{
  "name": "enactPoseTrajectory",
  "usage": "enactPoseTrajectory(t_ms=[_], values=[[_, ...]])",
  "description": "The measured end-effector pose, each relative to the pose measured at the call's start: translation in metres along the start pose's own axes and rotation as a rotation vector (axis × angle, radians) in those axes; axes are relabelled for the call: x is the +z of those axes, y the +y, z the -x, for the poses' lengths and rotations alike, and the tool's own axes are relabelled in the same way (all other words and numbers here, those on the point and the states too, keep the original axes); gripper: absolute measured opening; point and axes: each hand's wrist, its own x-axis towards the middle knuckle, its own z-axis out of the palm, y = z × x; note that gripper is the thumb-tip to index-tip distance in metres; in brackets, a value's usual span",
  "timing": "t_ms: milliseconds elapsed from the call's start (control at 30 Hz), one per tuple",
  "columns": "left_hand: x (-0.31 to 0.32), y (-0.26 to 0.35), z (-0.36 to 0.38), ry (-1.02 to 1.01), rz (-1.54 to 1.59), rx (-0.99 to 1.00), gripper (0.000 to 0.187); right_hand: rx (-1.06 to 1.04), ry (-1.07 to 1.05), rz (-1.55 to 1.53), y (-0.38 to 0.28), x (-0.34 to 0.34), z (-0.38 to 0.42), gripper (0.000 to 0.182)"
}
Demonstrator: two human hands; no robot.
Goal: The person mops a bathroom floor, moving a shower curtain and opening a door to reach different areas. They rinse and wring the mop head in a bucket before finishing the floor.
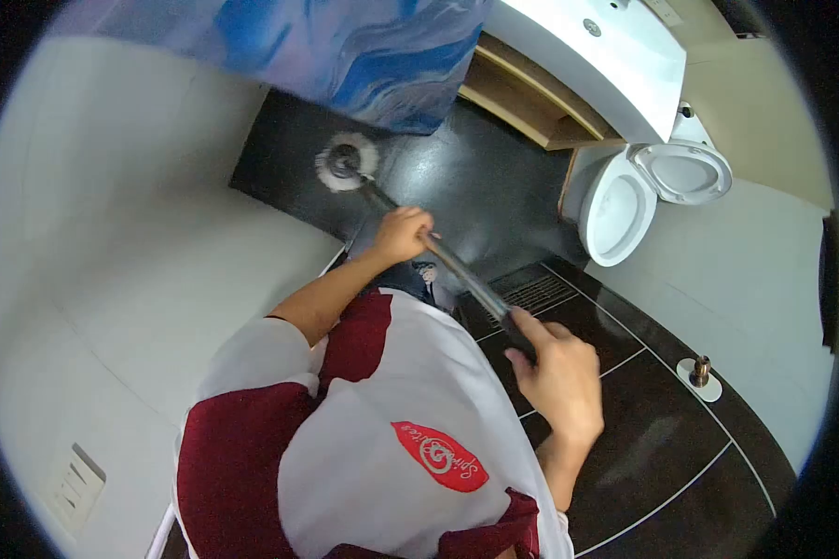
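Note:
A long grey pole [466, 276] runs diagonally through the middle of the view. My left hand [404, 233] is wrapped round its upper part, nearer the head. Round the pole's dark lower end is my right hand [559, 374], with the thumb and fingers closed on it. At the far end of the pole, a round brush head [346, 162] with a pale fringe rests on the dark floor [480, 186]. It looks blurred.
A blue and purple marbled curtain [345, 56] hangs at the top. Beyond the floor are a white sink [592, 56] over a wooden shelf [522, 98], and a toilet [617, 212] with its lid raised. A floor grate [531, 293] and a metal fitting [700, 373] lie right.

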Motion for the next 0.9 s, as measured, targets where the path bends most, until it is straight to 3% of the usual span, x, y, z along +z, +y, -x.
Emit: enactPoseTrajectory(t_ms=[33,100,133,267,433,500,667,833,900], values=[[0.006,-0.017,0.001,0.035,-0.015,-0.021,0.012,0.001,-0.096,0.051,0.003,0.013,-0.011,0.049],[0.019,-0.042,-0.003,0.102,-0.042,-0.064,0.011,-0.007,-0.084,0.095,0.012,0.029,-0.021,0.052],[0.011,-0.035,-0.011,-0.006,-0.081,-0.144,0.014,0.0,-0.077,0.102,0.013,0.027,-0.022,0.051],[0.018,0.023,-0.042,0.099,0.136,0.005,0.016,0.103,-0.022,0.199,-0.004,-0.023,0.0,0.051],[0.081,0.126,-0.076,-0.191,0.377,0.224,0.022,0.439,0.044,0.25,-0.007,-0.065,0.062,0.05],[0.125,0.146,-0.088,-0.366,0.367,0.281,0.02,0.493,0.058,0.302,-0.007,-0.054,0.072,0.051],[0.151,0.185,-0.12,-0.64,0.167,0.441,0.019,0.55,0.092,0.219,0.005,-0.036,0.069,0.047],[0.122,0.165,-0.11,-0.442,0.169,0.463,0.015,0.365,0.187,0.127,0.031,-0.039,0.087,0.041],[0.107,0.136,-0.099,-0.248,0.203,0.448,0.015,0.304,0.168,0.078,0.043,-0.036,0.091,0.036]])
